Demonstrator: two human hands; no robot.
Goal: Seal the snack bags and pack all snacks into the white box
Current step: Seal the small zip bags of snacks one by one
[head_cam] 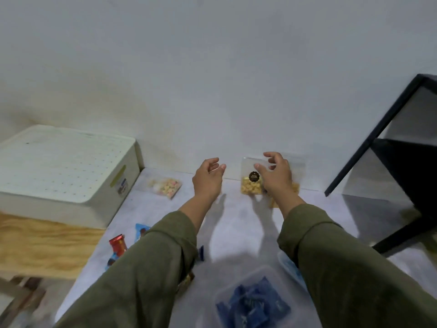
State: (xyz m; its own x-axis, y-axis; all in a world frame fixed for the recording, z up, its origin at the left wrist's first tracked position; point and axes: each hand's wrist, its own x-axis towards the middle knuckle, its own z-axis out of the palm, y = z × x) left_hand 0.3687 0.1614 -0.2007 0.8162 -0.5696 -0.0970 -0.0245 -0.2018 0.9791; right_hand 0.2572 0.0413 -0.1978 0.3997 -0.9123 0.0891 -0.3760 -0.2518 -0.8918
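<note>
A clear snack bag (251,183) of yellow pieces with a dark round label stands against the wall at the back of the table. My right hand (276,174) hovers just in front of it with fingers spread and loosely curled, holding nothing. My left hand (208,178) is raised a little to the bag's left, also empty and relaxed. Another clear bag (165,185) with pink and yellow pieces lies flat further left. The white box (63,166), lid on, sits at the left on a wooden stand.
A clear container (250,301) of blue wrapped snacks stands at the near edge, with its lid (289,268) beside it. Red and blue wrapped snacks (120,245) lie near my left sleeve. A black metal frame (387,143) stands at the right.
</note>
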